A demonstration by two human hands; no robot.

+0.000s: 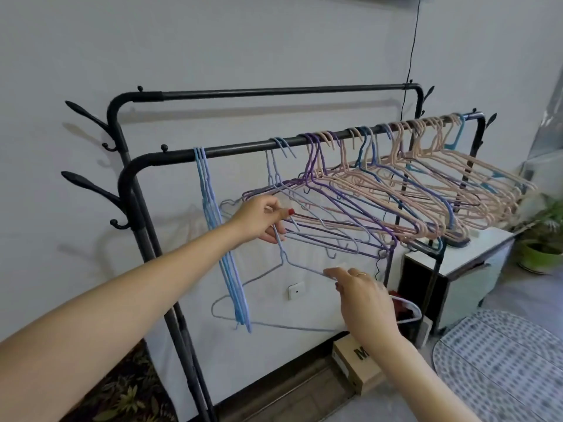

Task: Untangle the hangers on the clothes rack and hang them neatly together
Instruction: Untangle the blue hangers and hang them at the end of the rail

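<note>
Frame centre: the left hand (259,219) pinches the loose hanger's (300,266) neck, the right hand (362,295) pinches its shoulder wire; it hangs below the tangle (380,196).

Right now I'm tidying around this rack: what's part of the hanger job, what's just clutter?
Job:
front rail
tangled hangers
sorted blue hangers
lavender hanger, held by left hand and right hand

Clutter:
cardboard box
white cabinet
potted plant
</note>
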